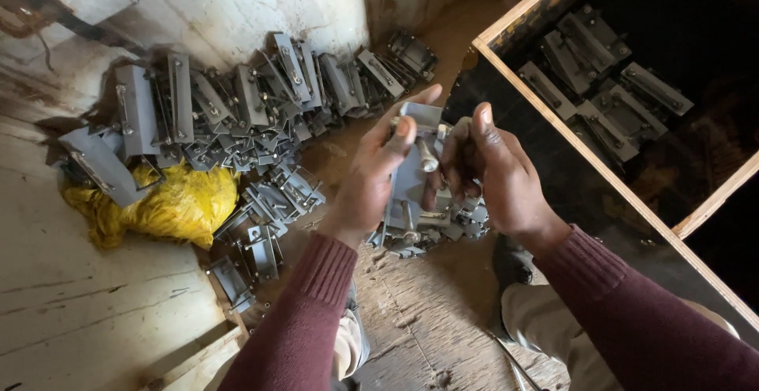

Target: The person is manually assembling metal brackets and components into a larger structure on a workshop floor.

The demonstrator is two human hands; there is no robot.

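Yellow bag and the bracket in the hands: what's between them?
Head view: loose grey metal brackets lie on the floor between the yellow bag and the held bracket, gripped by left hand and right hand.

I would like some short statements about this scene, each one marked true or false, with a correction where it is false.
1. Both hands hold one grey metal bracket between them. True.
2. The left hand is empty. False: it grips the bracket's left side, while the right hand touches its right side.
3. A yellow bag lies beside the pile of brackets on the floor. True.
4. The wooden crate on the right is empty. False: several grey brackets lie inside it.
5. The sleeves are blue. False: they are dark red.
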